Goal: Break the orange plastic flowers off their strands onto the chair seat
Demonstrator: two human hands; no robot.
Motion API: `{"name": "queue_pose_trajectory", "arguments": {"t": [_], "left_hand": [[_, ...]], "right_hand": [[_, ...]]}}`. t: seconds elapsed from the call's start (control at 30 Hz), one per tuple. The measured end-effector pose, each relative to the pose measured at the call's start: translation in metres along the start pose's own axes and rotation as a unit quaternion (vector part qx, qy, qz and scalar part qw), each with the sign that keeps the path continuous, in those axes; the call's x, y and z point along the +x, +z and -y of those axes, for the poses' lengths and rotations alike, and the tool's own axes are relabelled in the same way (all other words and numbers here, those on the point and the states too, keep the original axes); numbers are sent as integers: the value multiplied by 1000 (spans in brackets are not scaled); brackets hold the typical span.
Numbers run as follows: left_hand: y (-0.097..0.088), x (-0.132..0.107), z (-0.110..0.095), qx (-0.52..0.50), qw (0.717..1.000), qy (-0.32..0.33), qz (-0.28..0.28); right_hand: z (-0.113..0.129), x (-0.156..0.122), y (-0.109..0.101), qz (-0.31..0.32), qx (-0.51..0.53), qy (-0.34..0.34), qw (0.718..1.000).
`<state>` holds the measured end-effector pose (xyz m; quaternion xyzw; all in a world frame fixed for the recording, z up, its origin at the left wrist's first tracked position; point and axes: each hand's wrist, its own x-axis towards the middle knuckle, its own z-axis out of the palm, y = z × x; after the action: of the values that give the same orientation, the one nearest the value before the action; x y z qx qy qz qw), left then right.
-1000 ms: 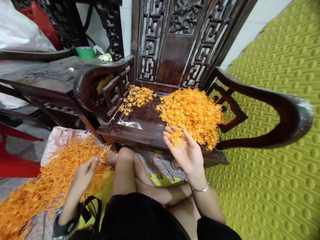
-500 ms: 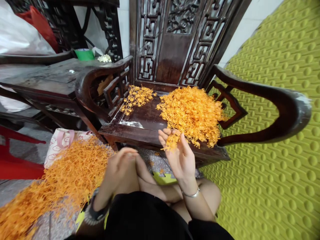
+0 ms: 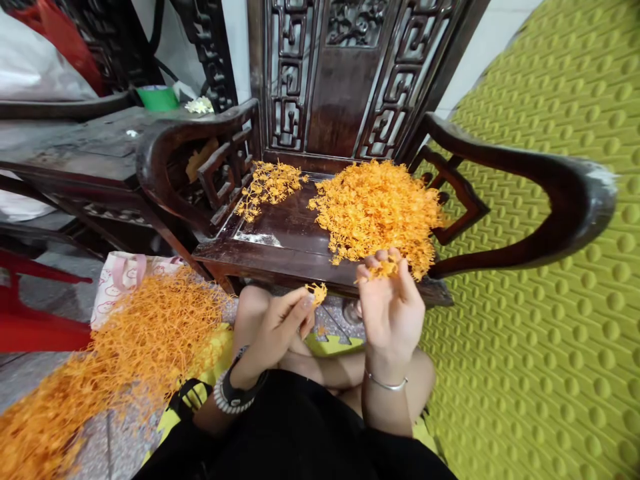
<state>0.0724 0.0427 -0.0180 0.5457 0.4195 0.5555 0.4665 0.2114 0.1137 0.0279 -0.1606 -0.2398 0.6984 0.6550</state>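
My left hand (image 3: 277, 330) pinches a small orange plastic flower sprig (image 3: 317, 291) between its fingertips, just below the front edge of the dark carved wooden chair (image 3: 300, 257). My right hand (image 3: 393, 303) is raised palm up, fingers curled round a few orange flower pieces (image 3: 384, 269). Right behind that hand a big heap of orange flower pieces (image 3: 377, 207) lies on the chair seat. A smaller heap (image 3: 267, 187) lies at the seat's back left. On the floor at my left spreads a large pile of orange stems (image 3: 120, 353).
A pink-printed bag (image 3: 123, 277) lies under the stem pile. A dark wooden table (image 3: 75, 150) with a green tape roll (image 3: 157, 97) stands at left, a red stool (image 3: 30, 320) below it. A yellow-green bumpy mat (image 3: 540, 333) covers the floor at right.
My left hand left the floor pile, crossed my knee and now holds a sprig up near the chair's edge. My right hand shifted right with its pieces.
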Motion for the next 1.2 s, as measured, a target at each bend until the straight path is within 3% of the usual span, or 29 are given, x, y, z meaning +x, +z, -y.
{"name": "queue_pose_trajectory", "arguments": {"t": [0.13, 0.27, 0.37, 0.5, 0.67, 0.83, 1.03, 1.13, 1.2], "left_hand": [[2, 5, 8, -74, 996, -16, -41], [5, 8, 10, -30, 999, -9, -42], [8, 5, 14, 25, 997, -6, -73], [11, 0, 22, 172, 977, -11, -122], [7, 1, 27, 287, 955, 9, -74], [2, 1, 27, 204, 978, 30, 2], [12, -3, 30, -15, 997, -67, -18], [17, -4, 34, -137, 985, -99, -33], [18, -4, 36, -178, 977, -109, -40]], "right_hand": [[1, -4, 0, 20, -24, 40, 999], [-19, -18, 1, 45, -50, 133, 989], [-34, -26, 0, 34, -58, 169, 983], [-50, -33, -1, 3, -56, 151, 987], [-62, -35, -6, -39, -54, 126, 990], [-56, -25, -13, -59, 23, 149, 987], [-43, -20, -7, -44, 66, 180, 981], [-38, -15, -7, -43, 69, 143, 986], [-32, -9, -12, -59, 68, 71, 993]]}}
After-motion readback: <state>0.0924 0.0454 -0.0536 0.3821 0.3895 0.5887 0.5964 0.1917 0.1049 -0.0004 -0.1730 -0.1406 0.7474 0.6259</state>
